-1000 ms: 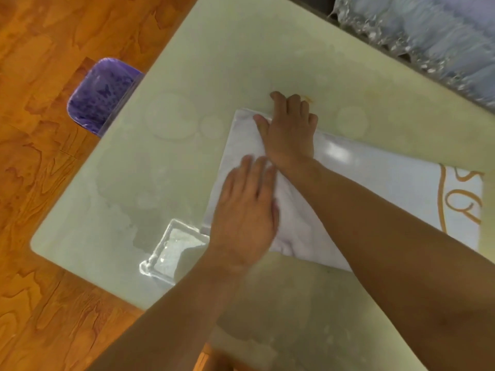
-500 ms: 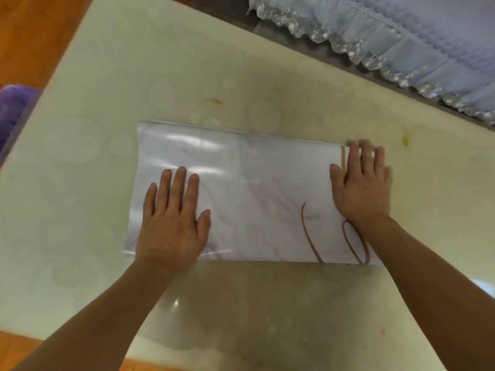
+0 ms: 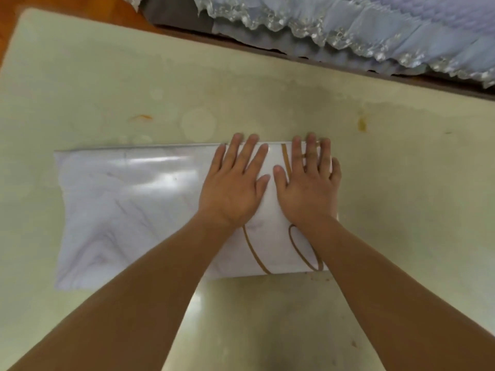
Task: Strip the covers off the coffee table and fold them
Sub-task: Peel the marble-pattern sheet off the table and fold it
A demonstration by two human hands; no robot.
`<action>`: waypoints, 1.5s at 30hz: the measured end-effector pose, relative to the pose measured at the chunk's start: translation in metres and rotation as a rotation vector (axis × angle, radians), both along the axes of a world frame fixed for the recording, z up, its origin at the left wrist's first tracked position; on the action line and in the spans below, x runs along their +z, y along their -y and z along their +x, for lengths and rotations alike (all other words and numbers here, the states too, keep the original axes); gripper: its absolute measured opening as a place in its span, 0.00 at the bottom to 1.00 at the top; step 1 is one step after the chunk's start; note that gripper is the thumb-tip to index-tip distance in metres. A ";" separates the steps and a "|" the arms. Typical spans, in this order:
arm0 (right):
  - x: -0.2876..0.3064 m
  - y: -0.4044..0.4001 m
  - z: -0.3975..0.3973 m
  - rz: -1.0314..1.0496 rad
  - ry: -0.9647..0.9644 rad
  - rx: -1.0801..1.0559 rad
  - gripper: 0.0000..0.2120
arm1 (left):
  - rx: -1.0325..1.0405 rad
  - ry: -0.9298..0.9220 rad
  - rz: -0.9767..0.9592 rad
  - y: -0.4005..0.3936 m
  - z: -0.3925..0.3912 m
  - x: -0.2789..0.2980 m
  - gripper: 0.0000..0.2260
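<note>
A folded glossy white cover (image 3: 128, 210) with faint marble veins and gold line loops lies flat as a long rectangle on the pale green coffee table (image 3: 107, 84). My left hand (image 3: 235, 183) presses flat on the cover's right part, fingers straight and spread, tips at the far edge. Right beside it, my right hand (image 3: 308, 183) also lies flat on the cover near its right end, fingers straight. The two thumbs almost touch. Both forearms cross the cover's near edge.
A sofa or bed edge with a pale blue lace-trimmed cover (image 3: 348, 30) runs along the table's far side. Orange wood floor (image 3: 5, 12) shows at the far left corner. The tabletop has stains and ring marks.
My left hand has slid from the cover's left end to its right part, beside my right hand. The view has shifted closer over the cover.
</note>
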State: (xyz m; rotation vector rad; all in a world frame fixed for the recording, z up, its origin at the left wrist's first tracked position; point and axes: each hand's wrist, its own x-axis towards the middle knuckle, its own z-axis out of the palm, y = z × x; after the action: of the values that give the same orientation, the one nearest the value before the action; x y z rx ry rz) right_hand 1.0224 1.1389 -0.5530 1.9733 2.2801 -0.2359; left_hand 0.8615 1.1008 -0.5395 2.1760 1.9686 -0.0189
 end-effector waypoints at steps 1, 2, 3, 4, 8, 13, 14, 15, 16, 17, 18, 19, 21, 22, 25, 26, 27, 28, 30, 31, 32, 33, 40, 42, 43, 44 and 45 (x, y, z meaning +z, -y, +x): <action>0.000 -0.002 0.001 0.002 -0.022 0.007 0.32 | 0.019 -0.023 -0.019 -0.003 -0.001 -0.009 0.28; 0.001 -0.004 0.004 0.009 -0.044 0.018 0.31 | 0.030 -0.033 -0.028 -0.003 -0.001 -0.014 0.28; 0.005 -0.005 0.009 0.011 -0.069 0.032 0.30 | 0.032 -0.025 -0.030 -0.004 -0.002 -0.016 0.29; 0.010 -0.001 0.014 0.015 -0.097 0.053 0.29 | 0.031 -0.011 -0.028 -0.003 -0.003 -0.015 0.29; 0.017 0.047 0.032 0.020 -0.133 0.055 0.29 | 0.033 -0.017 -0.026 -0.004 0.001 -0.014 0.30; 0.005 0.062 0.034 -0.048 -0.060 0.046 0.32 | 0.024 -0.017 -0.046 -0.002 0.002 -0.009 0.29; 0.005 0.060 0.033 -0.051 -0.058 0.049 0.33 | 0.036 -0.030 -0.041 -0.001 0.005 -0.006 0.29; 0.005 0.060 0.033 -0.053 -0.051 0.052 0.33 | 0.071 -0.046 -0.026 0.001 0.011 -0.001 0.28; 0.004 0.060 0.033 -0.061 -0.047 0.050 0.33 | 0.123 -0.048 -0.007 0.008 0.020 0.006 0.28; 0.005 0.060 0.033 -0.069 -0.047 0.044 0.33 | 0.171 -0.030 0.014 0.016 0.031 0.012 0.28; 0.005 0.060 0.032 -0.076 -0.047 0.042 0.33 | 0.193 0.000 0.022 0.029 0.042 0.016 0.27; 0.005 0.059 0.033 -0.079 -0.046 0.044 0.33 | 0.192 0.036 0.019 0.042 0.054 0.017 0.27; 0.004 0.059 0.032 -0.081 -0.028 0.049 0.32 | 0.149 0.066 -0.035 0.064 0.069 0.010 0.26; 0.004 0.060 0.033 -0.076 -0.018 0.050 0.32 | 0.132 0.052 -0.070 0.070 0.071 0.004 0.26; 0.001 0.060 0.032 -0.034 -0.033 0.047 0.30 | 0.175 0.021 -0.102 0.071 0.071 -0.010 0.26; 0.002 0.061 0.032 -0.031 -0.039 0.045 0.30 | 0.174 0.025 -0.106 0.071 0.071 -0.009 0.26; 0.002 0.061 0.032 -0.022 -0.045 0.041 0.30 | 0.162 0.033 -0.101 0.070 0.072 -0.007 0.27; 0.003 0.062 0.032 -0.015 -0.046 0.038 0.30 | 0.136 0.040 -0.099 0.072 0.071 -0.006 0.27; 0.002 0.062 0.032 -0.006 -0.046 0.030 0.31 | 0.083 0.062 -0.117 0.073 0.055 -0.004 0.29; 0.002 0.061 0.033 -0.007 -0.048 0.025 0.31 | 0.084 0.052 -0.120 0.076 0.034 -0.004 0.30; 0.002 0.061 0.033 -0.009 -0.046 0.025 0.31 | 0.116 0.022 -0.115 0.083 0.005 -0.006 0.31; 0.002 0.061 0.032 -0.010 -0.040 0.025 0.31 | 0.172 -0.017 -0.107 0.095 -0.032 -0.008 0.31; 0.004 0.063 0.031 0.004 -0.010 0.016 0.32 | 0.580 -0.127 -0.240 0.189 -0.240 0.010 0.36; 0.003 0.064 0.029 0.016 -0.002 0.018 0.32 | 0.556 -0.142 -0.206 0.189 -0.238 0.005 0.34; 0.002 0.064 0.028 0.024 0.001 0.018 0.32 | 0.546 -0.149 -0.201 0.188 -0.238 0.004 0.34; 0.002 0.063 0.029 0.035 -0.001 0.012 0.32 | 0.536 -0.161 -0.200 0.187 -0.237 0.005 0.34; 0.002 0.063 0.028 0.046 -0.007 0.009 0.32 | 0.536 -0.176 -0.197 0.187 -0.237 0.007 0.34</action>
State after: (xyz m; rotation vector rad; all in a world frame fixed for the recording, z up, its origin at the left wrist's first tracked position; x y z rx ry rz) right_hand 1.0503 1.0754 -0.5511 1.9870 2.3189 -0.1915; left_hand 0.6241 0.9137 -0.5324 1.5190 2.4652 -0.3150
